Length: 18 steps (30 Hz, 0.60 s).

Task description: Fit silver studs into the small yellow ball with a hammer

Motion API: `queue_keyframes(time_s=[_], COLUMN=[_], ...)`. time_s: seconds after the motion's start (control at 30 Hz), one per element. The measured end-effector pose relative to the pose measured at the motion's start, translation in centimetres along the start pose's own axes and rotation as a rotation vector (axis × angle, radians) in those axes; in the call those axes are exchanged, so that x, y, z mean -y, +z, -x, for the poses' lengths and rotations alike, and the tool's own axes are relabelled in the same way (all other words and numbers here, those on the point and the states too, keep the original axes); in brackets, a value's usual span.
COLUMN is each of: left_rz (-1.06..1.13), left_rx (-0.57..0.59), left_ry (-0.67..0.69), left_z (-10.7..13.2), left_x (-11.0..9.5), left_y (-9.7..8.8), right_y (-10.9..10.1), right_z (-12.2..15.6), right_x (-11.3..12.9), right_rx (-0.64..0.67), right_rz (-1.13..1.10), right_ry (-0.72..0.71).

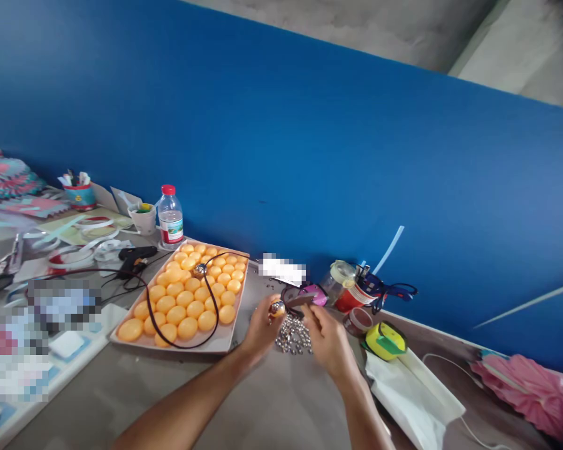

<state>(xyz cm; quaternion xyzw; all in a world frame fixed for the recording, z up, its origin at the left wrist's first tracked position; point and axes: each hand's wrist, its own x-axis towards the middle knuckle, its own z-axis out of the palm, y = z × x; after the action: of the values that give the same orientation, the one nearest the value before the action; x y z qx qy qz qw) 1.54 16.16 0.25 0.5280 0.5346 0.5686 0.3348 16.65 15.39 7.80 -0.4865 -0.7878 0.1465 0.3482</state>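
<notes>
My left hand (260, 325) is closed around a small orange ball (276, 308) whose top carries silvery beads. Just to its right, my right hand (327, 337) pinches a thin, dark, flat tool (301, 300), its tip pointing toward the ball; its exact kind is too small to tell. Between and below the hands lies a loose heap of shiny silver beads (293, 334) on the grey table. On the left stands a shallow white tray (206, 344) full of orange balls (186, 300), one of them a bead-covered ball (200, 270).
A black cable crosses the tray. Behind it are a water bottle (171, 219) and a black glue gun (138, 253). To the right stand a clear jar (341, 275), a small red-brown tub (358, 322), a yellow-green tape measure (386, 340) and pink pleated paper (530, 387). A blue partition (286, 137) closes the back.
</notes>
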Motion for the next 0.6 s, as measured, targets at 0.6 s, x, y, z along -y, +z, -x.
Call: queue_keyframes(time_s=[0.6], left_rz=[-0.042], left_rx=[0.019], left_ry=[0.103], left_z=[0.1], left_x=[0.5], left_y=[0.3], right_y=[0.4], right_z=[0.1], right_x=[0.3], right_rx=[-0.029], right_rz=[0.059], right_ry=[-0.032])
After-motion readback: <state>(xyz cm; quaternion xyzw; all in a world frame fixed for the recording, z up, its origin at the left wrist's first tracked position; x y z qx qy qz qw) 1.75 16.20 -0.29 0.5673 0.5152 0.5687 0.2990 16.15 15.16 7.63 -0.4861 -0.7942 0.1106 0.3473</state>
